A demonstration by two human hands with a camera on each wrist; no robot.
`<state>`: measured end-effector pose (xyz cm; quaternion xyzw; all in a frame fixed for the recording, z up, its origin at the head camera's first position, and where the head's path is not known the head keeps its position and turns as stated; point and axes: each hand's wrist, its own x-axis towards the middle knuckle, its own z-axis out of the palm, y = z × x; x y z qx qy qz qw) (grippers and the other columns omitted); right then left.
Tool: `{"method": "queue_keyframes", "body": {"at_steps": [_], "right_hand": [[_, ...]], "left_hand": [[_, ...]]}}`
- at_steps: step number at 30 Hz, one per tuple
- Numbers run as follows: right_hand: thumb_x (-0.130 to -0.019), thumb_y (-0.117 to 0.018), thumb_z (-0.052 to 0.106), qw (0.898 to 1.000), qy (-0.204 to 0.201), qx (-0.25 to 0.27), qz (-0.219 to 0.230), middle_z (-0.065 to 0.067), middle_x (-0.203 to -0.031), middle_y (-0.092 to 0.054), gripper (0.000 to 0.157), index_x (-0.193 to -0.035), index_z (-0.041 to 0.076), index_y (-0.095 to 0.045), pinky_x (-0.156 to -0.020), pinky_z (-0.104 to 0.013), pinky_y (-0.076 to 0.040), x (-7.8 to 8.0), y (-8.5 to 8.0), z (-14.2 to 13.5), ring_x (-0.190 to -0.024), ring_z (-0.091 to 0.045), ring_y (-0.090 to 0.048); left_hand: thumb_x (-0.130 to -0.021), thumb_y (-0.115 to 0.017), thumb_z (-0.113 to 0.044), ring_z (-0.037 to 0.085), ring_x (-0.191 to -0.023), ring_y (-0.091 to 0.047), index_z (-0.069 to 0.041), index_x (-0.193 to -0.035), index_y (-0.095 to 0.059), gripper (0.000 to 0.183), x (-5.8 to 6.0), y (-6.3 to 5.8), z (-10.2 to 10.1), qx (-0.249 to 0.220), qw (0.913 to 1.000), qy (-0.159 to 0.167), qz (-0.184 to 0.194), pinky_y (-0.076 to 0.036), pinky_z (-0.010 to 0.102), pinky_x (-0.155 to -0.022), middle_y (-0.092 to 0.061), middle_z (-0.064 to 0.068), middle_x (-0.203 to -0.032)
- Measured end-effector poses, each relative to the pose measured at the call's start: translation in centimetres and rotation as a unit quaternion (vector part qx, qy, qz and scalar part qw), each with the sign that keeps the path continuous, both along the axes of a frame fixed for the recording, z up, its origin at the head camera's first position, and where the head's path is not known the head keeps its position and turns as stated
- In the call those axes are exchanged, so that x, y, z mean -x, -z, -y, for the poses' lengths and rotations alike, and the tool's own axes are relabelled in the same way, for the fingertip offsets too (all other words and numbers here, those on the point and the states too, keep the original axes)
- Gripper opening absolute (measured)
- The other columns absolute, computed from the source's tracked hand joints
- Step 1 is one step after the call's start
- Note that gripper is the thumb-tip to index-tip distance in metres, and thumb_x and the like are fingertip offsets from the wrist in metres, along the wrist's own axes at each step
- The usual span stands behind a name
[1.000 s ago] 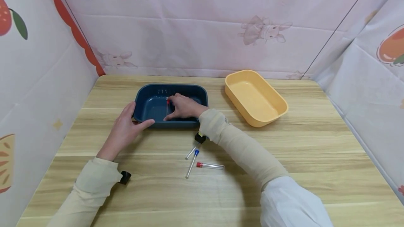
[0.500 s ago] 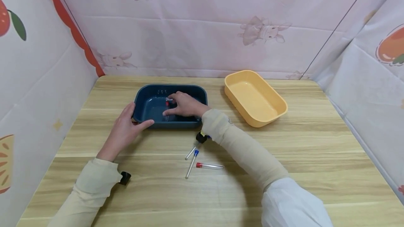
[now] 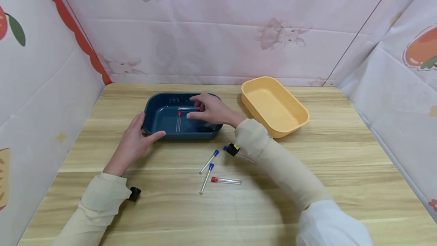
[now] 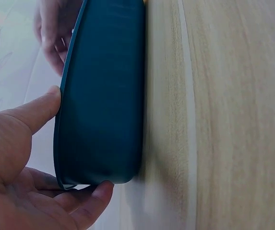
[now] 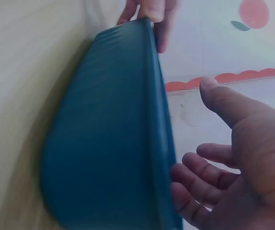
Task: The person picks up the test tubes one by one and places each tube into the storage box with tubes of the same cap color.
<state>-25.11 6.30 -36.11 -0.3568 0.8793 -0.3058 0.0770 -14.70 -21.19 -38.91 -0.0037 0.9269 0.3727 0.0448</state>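
Note:
My left hand (image 3: 131, 143) grips the left front corner of the dark blue plastic basin (image 3: 181, 136), thumb on the front rim and fingers round the left side. Over the right half of the basin hovers my right hand (image 3: 216, 110), thumb and fingers apart with nothing between them; the right wrist view shows the hand (image 5: 262, 153) beside the rim. Inside the basin, a red-capped test tube (image 3: 178, 122) lies front to back. Crosswise behind it lies another clear tube (image 3: 187, 108), its red cap by my right fingertips.
A yellow basin (image 3: 273, 105) stands at the back right. In front of the blue basin lie two blue-capped tubes (image 3: 206, 179) and a red-capped tube (image 3: 227, 180). Another blue-capped tube (image 3: 245, 157) is partly hidden by the black wrist camera (image 3: 233, 149).
My right hand has let go of the crosswise tube and moved right and slightly back, baring both tubes in the basin. The left hand keeps its hold.

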Motion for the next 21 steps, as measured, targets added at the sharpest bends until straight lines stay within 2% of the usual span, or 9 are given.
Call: {"method": "queue_keyframes", "body": {"at_steps": [8, 15, 21], "right_hand": [[-0.099, -0.073, 0.035, 1.0, -0.012, 0.015, -0.008, -0.012, -0.127, -0.061, 0.065, -0.15, 0.003, -0.05, -0.093, -0.035, -0.052, -1.4, -1.0, -2.6, -0.107, -0.023, -0.057], [-0.097, -0.075, 0.034, 1.0, -0.013, 0.026, 0.0, -0.008, -0.122, -0.061, 0.065, -0.151, 0.005, -0.05, -0.085, -0.034, -0.053, -3.0, -1.7, -5.3, -0.102, -0.022, -0.058], [-0.096, -0.077, 0.028, 0.999, -0.007, 0.039, 0.001, -0.009, -0.126, -0.063, 0.064, -0.149, 0.004, -0.052, -0.089, -0.044, -0.056, -4.2, -1.7, -8.0, -0.106, -0.026, -0.06]], "left_hand": [[-0.099, -0.069, -0.046, 0.053, -0.149, -0.02, 0.004, -0.163, -0.003, 0.105, -0.1, 0.0, 0.0, 0.004, 1.0, 0.005, 0.0, -0.027, 0.068, -0.114, -0.006, 0.029, -0.169], [-0.099, -0.068, -0.047, 0.053, -0.151, -0.016, 0.004, -0.163, 0.0, 0.106, 0.0, 0.0, 0.0, 0.008, 0.9999, 0.008, 0.008, -0.025, 0.069, -0.115, -0.004, 0.03, -0.169], [-0.099, -0.068, -0.047, 0.053, -0.151, -0.014, 0.004, -0.163, 0.0, 0.106, 0.0, 0.0, 0.0, 0.01, 0.9999, 0.009, 0.01, -0.023, 0.069, -0.115, -0.002, 0.029, -0.169]]}}
